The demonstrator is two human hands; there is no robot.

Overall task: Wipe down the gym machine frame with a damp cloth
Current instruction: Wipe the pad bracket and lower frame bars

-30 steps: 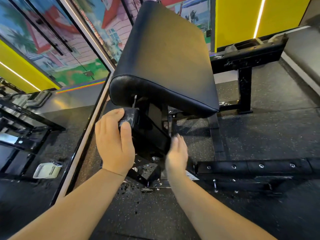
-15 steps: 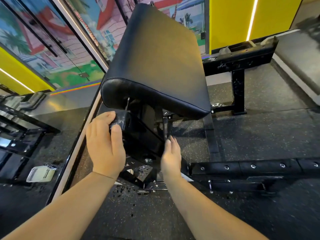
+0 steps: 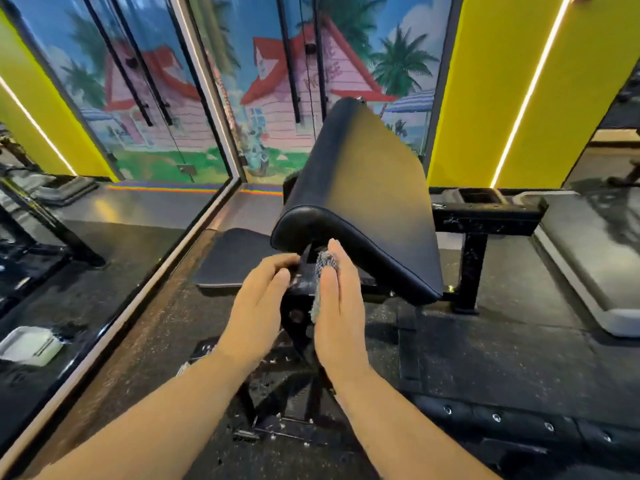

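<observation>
Both hands have climbed the black upright since a second ago and now sit just beneath the padded rest. The right hand lies flat, fingers straight, pressing a grey mesh cloth against the upright's right face, while the left hand curls its fingers round the opposite edge. The upright slopes down from the padded rest toward the person, between the hands, so the next stroke likely runs down its length.
</observation>
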